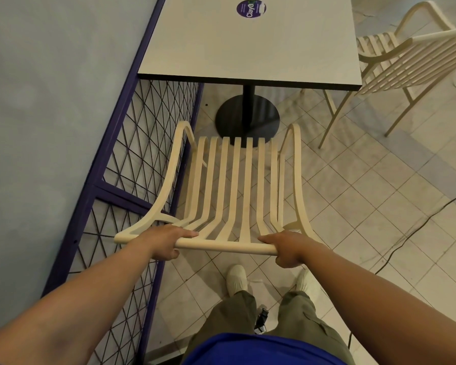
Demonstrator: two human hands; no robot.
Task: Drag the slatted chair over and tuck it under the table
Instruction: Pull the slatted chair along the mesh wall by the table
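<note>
A cream slatted chair [234,185] stands in front of me, its seat facing the table. My left hand [166,242] grips the left part of its top back rail, and my right hand [290,248] grips the right part. The white square table [248,40] stands just beyond the chair on a black post and round black base [248,119]. The front of the chair's seat lies a little short of the table's near edge, over the base.
A purple metal fence [132,164] with wire mesh runs close along the chair's left side, with a pale wall behind it. A second cream slatted chair [403,64] stands at the table's right. A black cable [411,233] crosses the tiled floor at the right.
</note>
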